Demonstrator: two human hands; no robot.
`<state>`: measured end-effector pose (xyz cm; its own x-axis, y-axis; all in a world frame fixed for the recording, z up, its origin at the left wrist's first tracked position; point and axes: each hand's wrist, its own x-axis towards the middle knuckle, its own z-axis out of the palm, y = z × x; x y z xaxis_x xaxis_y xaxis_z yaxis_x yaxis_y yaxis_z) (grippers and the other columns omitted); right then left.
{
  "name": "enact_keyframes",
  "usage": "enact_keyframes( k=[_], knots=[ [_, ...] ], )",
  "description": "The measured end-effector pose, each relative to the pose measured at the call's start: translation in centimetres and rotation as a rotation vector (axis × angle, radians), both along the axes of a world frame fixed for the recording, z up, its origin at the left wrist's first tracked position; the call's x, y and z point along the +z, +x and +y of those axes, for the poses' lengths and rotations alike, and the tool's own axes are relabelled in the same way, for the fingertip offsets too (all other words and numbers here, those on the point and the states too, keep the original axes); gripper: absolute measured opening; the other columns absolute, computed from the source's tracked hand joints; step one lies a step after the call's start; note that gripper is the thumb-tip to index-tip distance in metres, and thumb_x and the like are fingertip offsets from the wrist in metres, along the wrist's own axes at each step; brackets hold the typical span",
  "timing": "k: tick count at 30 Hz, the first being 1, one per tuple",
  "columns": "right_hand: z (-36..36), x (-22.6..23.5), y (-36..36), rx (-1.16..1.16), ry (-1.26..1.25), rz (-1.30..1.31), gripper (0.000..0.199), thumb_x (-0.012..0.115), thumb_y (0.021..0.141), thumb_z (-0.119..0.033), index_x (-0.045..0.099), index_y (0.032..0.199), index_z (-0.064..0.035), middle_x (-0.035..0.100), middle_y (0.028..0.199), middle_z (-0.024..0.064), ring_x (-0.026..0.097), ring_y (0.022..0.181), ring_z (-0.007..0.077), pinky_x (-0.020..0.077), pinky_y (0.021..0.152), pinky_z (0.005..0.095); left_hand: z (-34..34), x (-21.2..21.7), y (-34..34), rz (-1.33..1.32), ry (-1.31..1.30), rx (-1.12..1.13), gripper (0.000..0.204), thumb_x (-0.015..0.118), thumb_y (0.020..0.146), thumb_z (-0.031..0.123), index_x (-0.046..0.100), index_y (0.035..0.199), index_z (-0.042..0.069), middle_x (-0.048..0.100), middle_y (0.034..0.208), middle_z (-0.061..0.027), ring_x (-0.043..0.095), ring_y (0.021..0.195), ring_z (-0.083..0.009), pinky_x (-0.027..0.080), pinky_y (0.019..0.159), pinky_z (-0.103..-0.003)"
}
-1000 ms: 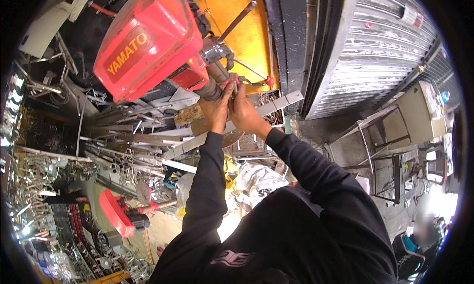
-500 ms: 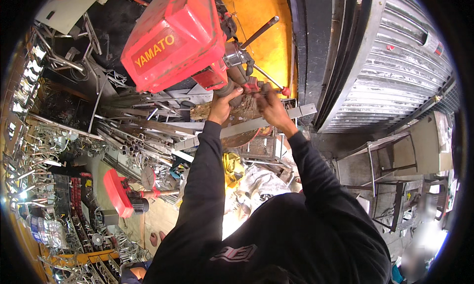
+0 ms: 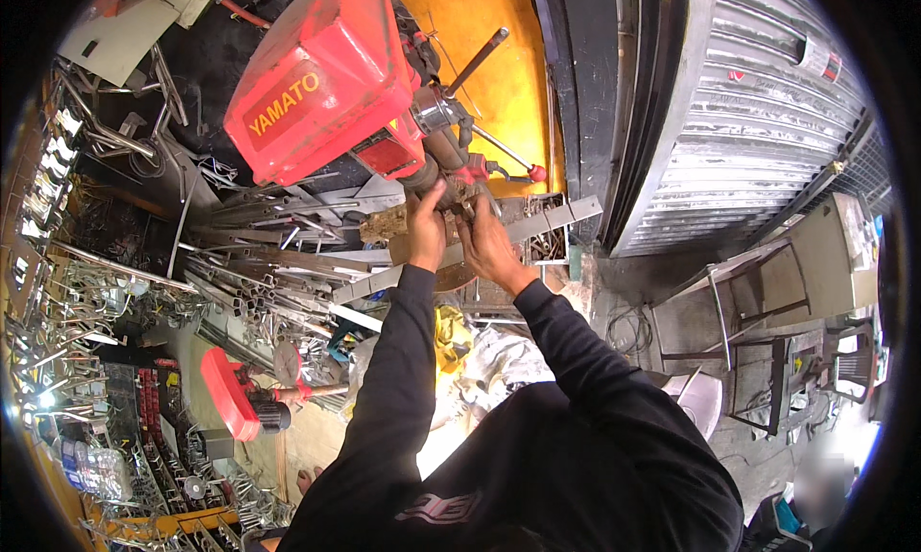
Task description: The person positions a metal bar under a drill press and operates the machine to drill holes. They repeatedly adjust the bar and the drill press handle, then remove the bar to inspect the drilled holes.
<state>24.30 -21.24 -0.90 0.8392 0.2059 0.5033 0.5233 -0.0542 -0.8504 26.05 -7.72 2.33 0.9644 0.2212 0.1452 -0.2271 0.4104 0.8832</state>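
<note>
A red drill press [image 3: 321, 82] stands before me, its dark spindle and chuck end pointing down toward my hands. My left hand [image 3: 427, 231] is closed around the chuck, thumb up along its side. Close beside it, my right hand [image 3: 491, 250] has its fingers bent in under the chuck; what they grip is hidden. Beneath both wrists a long flat grey metal bar [image 3: 561, 221] runs across the work table. A rough wooden block [image 3: 382, 228] lies left of my left hand. The press's feed lever with a red knob [image 3: 537, 173] sticks out to the right.
Many metal tubes [image 3: 254, 274] are piled to the left. A second, smaller red machine [image 3: 230, 394] stands at lower left. A corrugated metal shutter [image 3: 739, 120] rises on the right, with a metal-framed table [image 3: 815, 255] below it. Yellow cloth [image 3: 451, 336] lies below the work table.
My right hand has moved left from beside the feed lever to under the chuck, next to my left hand. My left hand stays at the chuck. The view has shifted slightly.
</note>
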Motion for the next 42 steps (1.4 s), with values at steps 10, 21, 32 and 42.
enact_keyframes(
  k=[10,21,32,42],
  knots=[
    [-1.2,0.8,1.3,-0.012,-0.136,-0.072,0.037,0.057,0.097,-0.003,0.034,0.125,0.0037,0.061,0.097,0.0386,0.057,0.091,0.0607,0.0434,0.074,0.0631,1.4,1.7,-0.9,-0.171,0.318,-0.310,0.075,0.079,0.092,0.011,0.032,0.150,0.009,0.056,0.135,-0.0089,0.059,0.124,-0.0201,0.045,0.110,-0.038],
    [0.1,-1.2,1.7,-0.082,-0.182,-0.211,0.050,0.059,0.094,-0.001,0.028,0.131,0.0096,0.064,0.091,0.0353,0.061,0.077,0.0563,0.0455,0.065,0.0616,2.7,2.7,0.5,-0.231,0.481,-0.325,0.060,0.090,0.081,0.007,0.057,0.131,0.005,0.066,0.118,-0.0034,0.066,0.104,-0.0149,0.054,0.096,-0.033],
    [2.6,-4.2,1.4,-0.177,-0.148,-0.166,0.090,0.059,0.092,-0.002,-0.001,0.156,0.0168,0.063,0.102,0.0334,0.064,0.093,0.0462,0.0528,0.083,0.0472,0.4,2.6,1.8,-0.219,0.702,-0.022,0.024,0.082,0.088,0.013,0.064,0.101,0.005,0.065,0.099,-0.0028,0.062,0.090,-0.0160,0.050,0.082,-0.033],
    [2.4,-0.2,2.4,-0.053,0.051,0.189,0.082,0.064,0.087,-0.006,0.013,0.146,0.0190,0.064,0.108,0.0382,0.063,0.104,0.0530,0.0516,0.085,0.0522,-1.0,1.9,3.4,-0.044,0.903,0.344,0.038,0.089,0.086,0.031,0.067,0.082,0.000,0.069,0.082,-0.0040,0.062,0.072,-0.0154,0.050,0.066,-0.035]
  ],
)
